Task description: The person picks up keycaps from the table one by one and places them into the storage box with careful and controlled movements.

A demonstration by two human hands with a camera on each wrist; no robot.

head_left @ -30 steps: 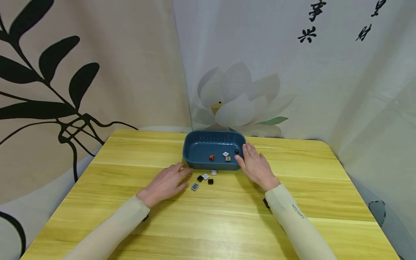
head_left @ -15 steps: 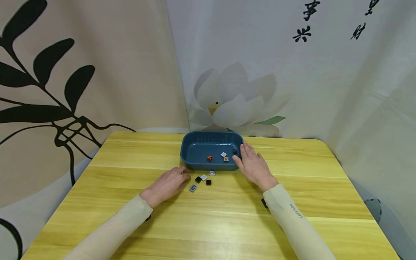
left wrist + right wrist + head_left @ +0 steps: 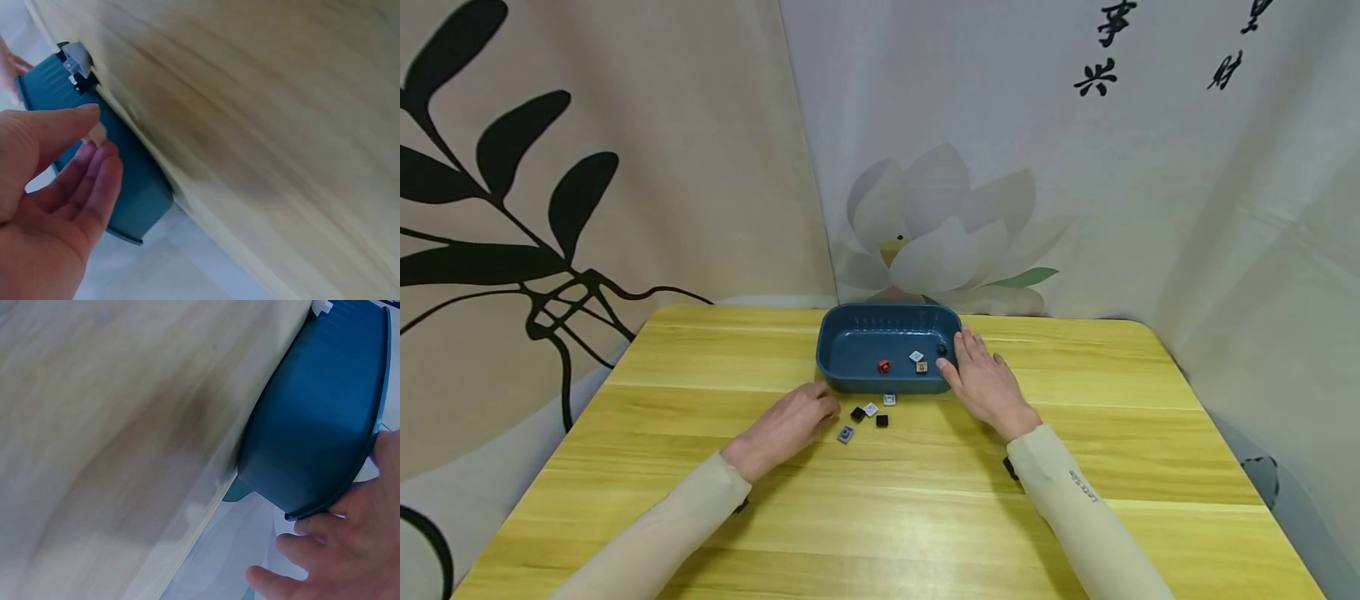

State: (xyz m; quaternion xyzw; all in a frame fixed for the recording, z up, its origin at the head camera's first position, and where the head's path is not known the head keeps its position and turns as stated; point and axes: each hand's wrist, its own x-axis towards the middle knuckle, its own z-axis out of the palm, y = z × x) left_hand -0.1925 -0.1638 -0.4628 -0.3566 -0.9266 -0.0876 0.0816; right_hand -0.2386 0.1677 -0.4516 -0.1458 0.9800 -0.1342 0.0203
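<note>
In the left wrist view, my left hand (image 3: pixel 59 181) pinches a small beige keycap (image 3: pixel 97 134) between thumb and fingertips. The head view shows this hand (image 3: pixel 790 425) low at the tray's front left corner, its keycap hidden. My right hand (image 3: pixel 988 385) rests on the right end of the blue tray (image 3: pixel 880 385), fingers extended along the outside and thumb over the rim. Between the hands lie a grey keycap (image 3: pixel 846 434), black keycaps (image 3: pixel 882 422) and white keycaps (image 3: pixel 871 409). Inside the tray are a red piece (image 3: pixel 883 366), a white keycap (image 3: pixel 917 356), a beige keycap (image 3: pixel 921 367) and a black piece (image 3: pixel 942 350).
The wooden table (image 3: pixel 925 517) reaches back to a printed curtain (image 3: pixel 715 150) just behind the tray. The tray's raised front wall stands close behind the loose keycaps.
My left hand's fingers have drawn in, and the keycap seen beside their tips a second ago is now in their pinch. The right hand stays at the tray. The head view has shifted slightly.
</note>
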